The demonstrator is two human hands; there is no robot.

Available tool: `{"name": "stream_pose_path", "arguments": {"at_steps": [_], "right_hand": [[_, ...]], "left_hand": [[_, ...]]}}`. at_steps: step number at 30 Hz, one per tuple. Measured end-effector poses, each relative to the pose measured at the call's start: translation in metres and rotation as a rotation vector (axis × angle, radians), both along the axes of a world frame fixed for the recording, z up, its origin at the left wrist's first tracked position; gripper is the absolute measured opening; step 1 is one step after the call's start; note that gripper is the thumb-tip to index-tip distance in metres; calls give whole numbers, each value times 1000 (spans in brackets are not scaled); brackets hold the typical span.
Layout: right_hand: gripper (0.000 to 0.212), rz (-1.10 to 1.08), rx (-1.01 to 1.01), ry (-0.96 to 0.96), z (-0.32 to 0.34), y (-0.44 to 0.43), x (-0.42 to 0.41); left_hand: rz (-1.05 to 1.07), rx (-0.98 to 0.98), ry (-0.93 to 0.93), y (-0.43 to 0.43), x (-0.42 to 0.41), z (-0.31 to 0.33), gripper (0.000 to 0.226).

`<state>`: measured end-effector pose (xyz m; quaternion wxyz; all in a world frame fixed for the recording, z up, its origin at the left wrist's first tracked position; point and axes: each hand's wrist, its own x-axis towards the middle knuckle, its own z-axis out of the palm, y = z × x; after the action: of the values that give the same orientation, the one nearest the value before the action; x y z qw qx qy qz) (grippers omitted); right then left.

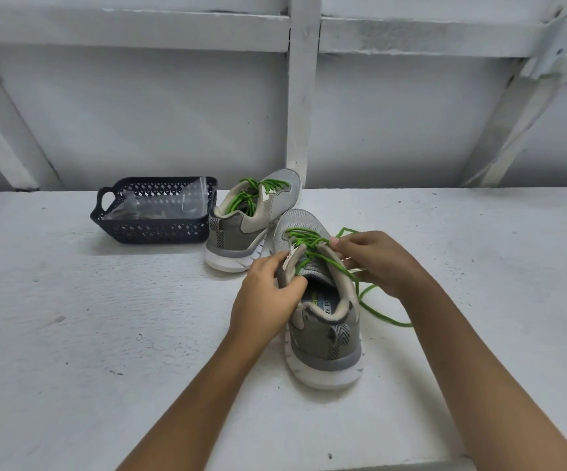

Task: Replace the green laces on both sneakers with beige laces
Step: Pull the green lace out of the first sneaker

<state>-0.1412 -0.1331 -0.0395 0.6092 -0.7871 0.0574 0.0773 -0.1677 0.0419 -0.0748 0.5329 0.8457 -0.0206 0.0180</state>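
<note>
white painted ledge (71,317), framed wall (173,113)

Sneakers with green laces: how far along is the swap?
Early. Nothing finished: the far grey mesh sneaker is green-laced. In hand: left hand grips the near grey mesh sneaker, right hand pinches its loosened green lace. Left: removing both laces, all beige lacing.

Dark blue lattice basket (154,231) with a side handle, upright on the white desk (71,334). Behind, white wall (139,113) crossed by painted beams (301,96).
</note>
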Motion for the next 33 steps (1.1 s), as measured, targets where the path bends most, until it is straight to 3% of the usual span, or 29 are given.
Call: {"name": "stream_pose_path", "arguments": {"at_steps": [9,15,17,21,25,29,33], "right_hand": [[18,-235,186,-113,1,6,4],[16,-580,466,-222,6,-10,9],[21,-618,473,-216,6,-15,6],[26,-422,95,-159,-3,-6,-11],[22,-192,-105,-196,-14,6,-25],[21,-166,-56,-219,-15,13,-29],[21,-163,22,-224,-14,18,-29]], "left_hand": [[1,-3,1,1,-1,1,61],[-2,7,-6,1,-2,3,60],[-2,13,-3,1,-2,2,61],[-19,24,1,1,-1,2,60],[-53,114,-78,5,2,5,46],[-63,49,-104,5,15,14,40],[-127,127,-61,8,38,27,25]]}}
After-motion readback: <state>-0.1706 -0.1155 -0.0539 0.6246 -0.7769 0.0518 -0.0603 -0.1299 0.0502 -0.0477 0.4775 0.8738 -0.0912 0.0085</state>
